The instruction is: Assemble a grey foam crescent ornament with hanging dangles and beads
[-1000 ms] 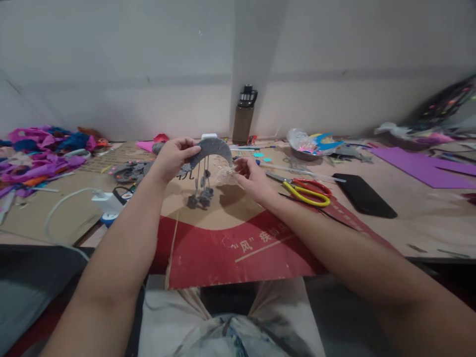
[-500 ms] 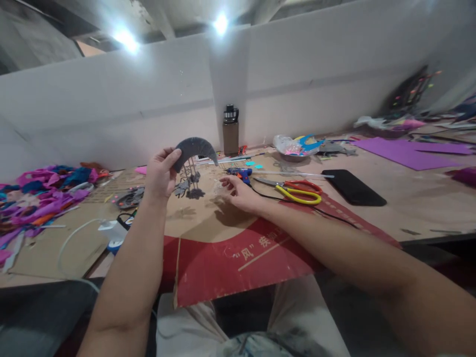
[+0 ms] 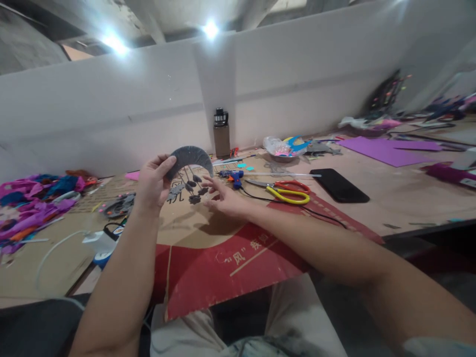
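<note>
**Gripping gray crescent (image 3: 191, 155) by 1 end above cardboard (image 3: 189, 233)**

Pinches the left end of the crescent between thumb and fingers of left hand (image 3: 150, 181), in a narrow grip closed on it. Holds it raised over the cardboard, arching to the right of that grip with both ends pointing down. Has thin strands (image 3: 191, 171) hanging beneath the arch, bearing small dark gray pieces (image 3: 194, 199). Holds right hand (image 3: 225, 198) just beside those pieces and near the crescent's right tip, with fingers bent and partly apart; cannot tell whether touching or holding anything there. Shows a gray cutout (image 3: 176, 192) just right of left hand; cannot tell whether hanging or lying on the cardboard.

Has blue glue gun (image 3: 236, 179) lying just beyond right hand, then scissors (image 3: 288, 193) with red and yellow handles to the right of it, and black phone (image 3: 340, 186) farther right. Has gray scraps (image 3: 118, 206) near left hand on its left side, white charger (image 3: 98, 241) beside left forearm, and heap of colored material (image 3: 35, 208) well to the left.

Beyond both hands, has dark bottle (image 3: 222, 139) upright near wall (image 3: 148, 124), with filled bowl (image 3: 284, 158) and purple sheet (image 3: 386, 152) off to the right. Works under 2 bright lights (image 3: 210, 29).
</note>
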A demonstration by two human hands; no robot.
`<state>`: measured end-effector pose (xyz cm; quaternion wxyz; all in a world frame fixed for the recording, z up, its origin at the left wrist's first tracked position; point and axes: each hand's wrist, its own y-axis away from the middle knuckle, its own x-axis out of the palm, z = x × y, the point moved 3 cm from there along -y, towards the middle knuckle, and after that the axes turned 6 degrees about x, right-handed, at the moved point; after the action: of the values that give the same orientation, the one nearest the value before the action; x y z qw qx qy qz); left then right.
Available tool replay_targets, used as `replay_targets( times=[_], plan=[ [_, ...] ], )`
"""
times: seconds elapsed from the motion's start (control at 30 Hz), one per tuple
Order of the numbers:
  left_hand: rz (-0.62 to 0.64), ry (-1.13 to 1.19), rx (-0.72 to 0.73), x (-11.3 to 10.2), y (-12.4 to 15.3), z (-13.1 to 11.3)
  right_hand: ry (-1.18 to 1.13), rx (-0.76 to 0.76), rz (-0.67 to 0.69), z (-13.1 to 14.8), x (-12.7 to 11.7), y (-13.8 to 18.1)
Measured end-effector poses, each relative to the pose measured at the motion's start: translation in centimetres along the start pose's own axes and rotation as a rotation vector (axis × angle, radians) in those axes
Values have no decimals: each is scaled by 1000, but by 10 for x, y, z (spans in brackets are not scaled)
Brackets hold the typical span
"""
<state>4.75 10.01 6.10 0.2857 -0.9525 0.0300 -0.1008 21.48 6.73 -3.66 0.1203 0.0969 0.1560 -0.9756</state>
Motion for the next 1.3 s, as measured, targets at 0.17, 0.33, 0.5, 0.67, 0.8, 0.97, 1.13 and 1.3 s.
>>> replay_targets(
  times=[0.17,0.33,0.5,0.67,0.8,0.97,1.13,1.3],
  plan=[
    [29,85,-10,5,1,1,-114,56,57,-1,0,-3],
    [8,104,-46,4,0,5,-210,106,256,-1,5,0],
    [-1,94,-23,-1,-1,7,-98,103,261,3,2,3],
    [-26,32,11,-8,-1,5,-68,133,104,-6,-6,-4],
    [-56,28,21,-13,-1,3,-137,144,38,-15,-8,-11],
    [-53,40,19,-15,0,-2,-223,166,-92,-15,-14,-11],
    [10,115,-23,-12,5,-7,-424,105,61,-10,-12,-4],
    [138,127,-101,2,15,-6,-392,-11,279,3,-3,4]
  ],
)
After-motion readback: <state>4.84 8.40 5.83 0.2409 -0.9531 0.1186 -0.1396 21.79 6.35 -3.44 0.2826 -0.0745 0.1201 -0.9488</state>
